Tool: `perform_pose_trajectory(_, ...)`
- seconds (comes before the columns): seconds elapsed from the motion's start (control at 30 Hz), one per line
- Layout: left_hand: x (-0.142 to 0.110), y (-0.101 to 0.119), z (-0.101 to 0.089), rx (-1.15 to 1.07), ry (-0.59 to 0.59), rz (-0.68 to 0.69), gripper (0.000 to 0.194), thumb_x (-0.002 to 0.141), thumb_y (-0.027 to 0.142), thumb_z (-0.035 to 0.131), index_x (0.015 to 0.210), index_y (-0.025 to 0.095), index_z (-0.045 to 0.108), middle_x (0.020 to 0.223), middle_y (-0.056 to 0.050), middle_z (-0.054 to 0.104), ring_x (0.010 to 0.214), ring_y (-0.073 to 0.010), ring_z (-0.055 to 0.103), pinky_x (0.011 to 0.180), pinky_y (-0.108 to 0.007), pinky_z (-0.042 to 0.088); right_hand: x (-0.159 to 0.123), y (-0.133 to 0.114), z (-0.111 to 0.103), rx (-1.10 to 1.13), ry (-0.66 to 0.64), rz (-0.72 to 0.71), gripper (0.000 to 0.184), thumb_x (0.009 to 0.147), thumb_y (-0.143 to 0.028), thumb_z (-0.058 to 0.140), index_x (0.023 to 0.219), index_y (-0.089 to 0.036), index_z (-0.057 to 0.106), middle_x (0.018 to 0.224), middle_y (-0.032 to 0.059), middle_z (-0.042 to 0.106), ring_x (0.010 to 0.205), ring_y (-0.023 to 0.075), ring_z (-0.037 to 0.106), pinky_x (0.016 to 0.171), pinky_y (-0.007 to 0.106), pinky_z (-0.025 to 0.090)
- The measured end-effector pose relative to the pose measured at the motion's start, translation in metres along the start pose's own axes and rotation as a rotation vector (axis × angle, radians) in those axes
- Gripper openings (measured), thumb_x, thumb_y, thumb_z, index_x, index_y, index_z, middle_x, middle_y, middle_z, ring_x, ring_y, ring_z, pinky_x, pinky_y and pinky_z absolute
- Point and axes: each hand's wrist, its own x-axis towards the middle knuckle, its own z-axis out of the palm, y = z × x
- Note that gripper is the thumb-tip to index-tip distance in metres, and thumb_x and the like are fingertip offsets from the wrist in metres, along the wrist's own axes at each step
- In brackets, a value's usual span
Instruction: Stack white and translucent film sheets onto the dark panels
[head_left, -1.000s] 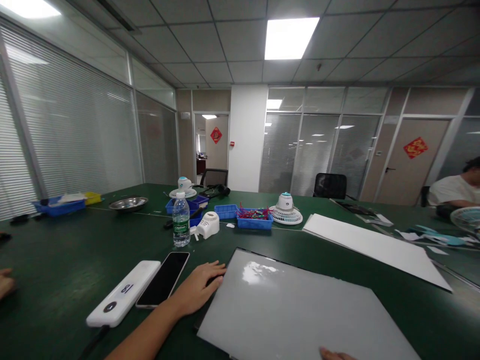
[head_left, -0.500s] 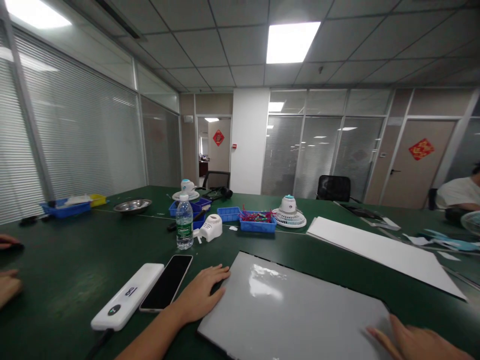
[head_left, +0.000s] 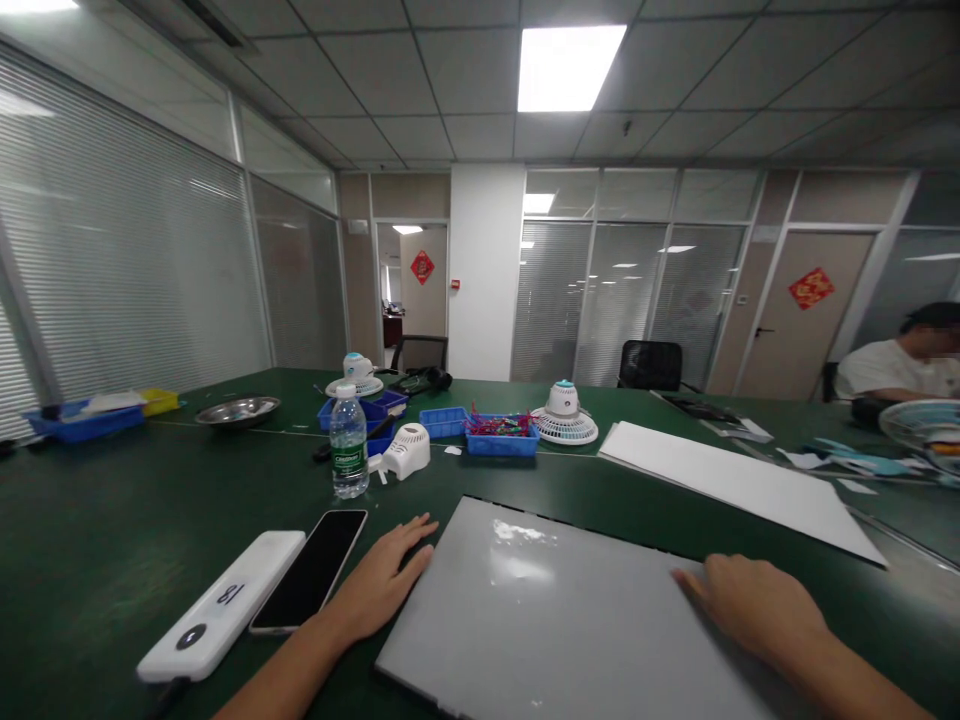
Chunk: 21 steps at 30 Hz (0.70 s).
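Left hand point(head_left: 384, 578) lies palm-down, right hand point(head_left: 761, 600) (fingers point(head_left: 724, 570) curled) opposite.

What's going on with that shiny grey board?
A person has both hands at the shiny grey board, which lies on the green table. The left hand is by its left edge, the right hand at its far right corner. A phone lies to the left.

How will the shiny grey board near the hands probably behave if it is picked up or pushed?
The grey board looks fairly stiff, since its visible edges run straight. Its surface shines, so it may be slippery. Being flat and broad, it would probably slide across the green table rather than tip.
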Motion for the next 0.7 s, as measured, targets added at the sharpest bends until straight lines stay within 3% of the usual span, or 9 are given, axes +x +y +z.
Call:
perform_pose_trajectory(0.17, 0.009, -0.007, 0.006, 0.06, 0.078, -0.061, 0.055, 0.095, 0.053, 0.044, 0.138, 0.023, 0.06, 0.152, -0.01, 0.051, 0.143, -0.0322, 0.042, 0.12, -0.055, 0.028, 0.049, 0.009, -0.002, 0.033, 0.026, 0.059, 0.069, 0.093, -0.068, 0.029, 0.095, -0.015, 0.073, 0.094, 0.0182, 0.072, 0.088, 0.0328, 0.071, 0.079, 0.047, 0.052)
perform_pose_trajectory(0.27, 0.01, -0.01, 0.008, 0.09, 0.098, -0.083, 0.054, 0.092, 0.05, 0.05, 0.136, 0.022, 0.062, 0.151, -0.011, 0.052, 0.141, -0.0331, 0.045, 0.119, -0.054, 0.031, 0.08, 0.04, 0.0, 0.019, 0.09, 0.162, 0.065, 0.097, -0.054, 0.024, 0.123, -0.01, 0.064, 0.115, 0.0228, 0.067, 0.106, 0.0349, 0.066, 0.087, 0.048, 0.049)
perform_pose_trajectory(0.4, 0.009, -0.01, 0.008, 0.112, 0.101, -0.087, 0.052, 0.09, 0.047, 0.052, 0.135, 0.023, 0.063, 0.151, -0.008, 0.053, 0.14, -0.0327, 0.047, 0.119, -0.053, 0.032, 0.099, 0.086, 0.013, -0.003, 0.127, 0.258, 0.068, 0.096, -0.046, 0.029, 0.146, -0.002, 0.042, 0.146, 0.0283, 0.045, 0.135, 0.0377, 0.044, 0.104, 0.053, 0.039)
perform_pose_trajectory(0.57, 0.011, -0.01, 0.009, 0.132, 0.077, -0.082, 0.052, 0.09, 0.045, 0.051, 0.136, 0.021, 0.063, 0.151, -0.01, 0.053, 0.14, -0.0317, 0.047, 0.119, -0.051, 0.031, 0.11, 0.112, 0.037, 0.014, 0.106, 0.312, 0.069, 0.093, -0.06, 0.031, 0.139, -0.015, 0.055, 0.136, 0.0243, 0.054, 0.122, 0.0422, 0.054, 0.097, 0.061, 0.039)
perform_pose_trajectory(0.7, 0.013, -0.01, 0.009, 0.141, 0.055, -0.082, 0.053, 0.091, 0.046, 0.05, 0.137, 0.022, 0.062, 0.152, -0.01, 0.051, 0.142, -0.033, 0.045, 0.12, -0.053, 0.03, 0.11, 0.118, 0.047, 0.018, 0.155, 0.286, 0.068, 0.09, -0.066, 0.035, 0.113, -0.011, 0.07, 0.116, 0.025, 0.062, 0.113, 0.041, 0.058, 0.092, 0.054, 0.043)
